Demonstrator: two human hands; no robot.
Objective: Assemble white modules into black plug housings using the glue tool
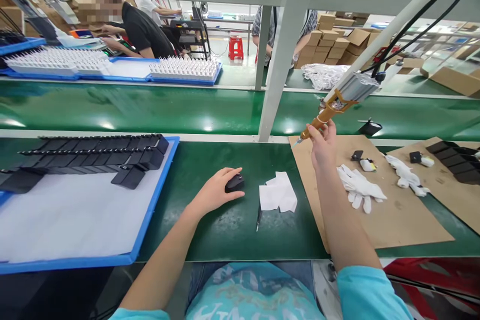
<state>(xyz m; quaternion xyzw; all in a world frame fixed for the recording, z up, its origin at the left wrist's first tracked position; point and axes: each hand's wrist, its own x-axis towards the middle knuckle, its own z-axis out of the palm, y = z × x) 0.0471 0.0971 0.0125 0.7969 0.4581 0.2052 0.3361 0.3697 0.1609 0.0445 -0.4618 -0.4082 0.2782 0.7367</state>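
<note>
Seems a factory workshop, judging by long green conveyor-like belt [202, 110], blue plastic tray [93, 261] with rowed black boxy parts [90, 152] and stacked brown cardboard boxes [330, 42].

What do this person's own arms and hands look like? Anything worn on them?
Both the left hand and right hand are bare, with no ring or watch visible. The forearms are bare up to turquoise sleeves, matching the shirt with its pale lettering.

Turquoise short-sleeved shirt [258, 292], pale lettering [228, 310], apparently blue jeans [304, 274], bare hands [216, 190]
</note>
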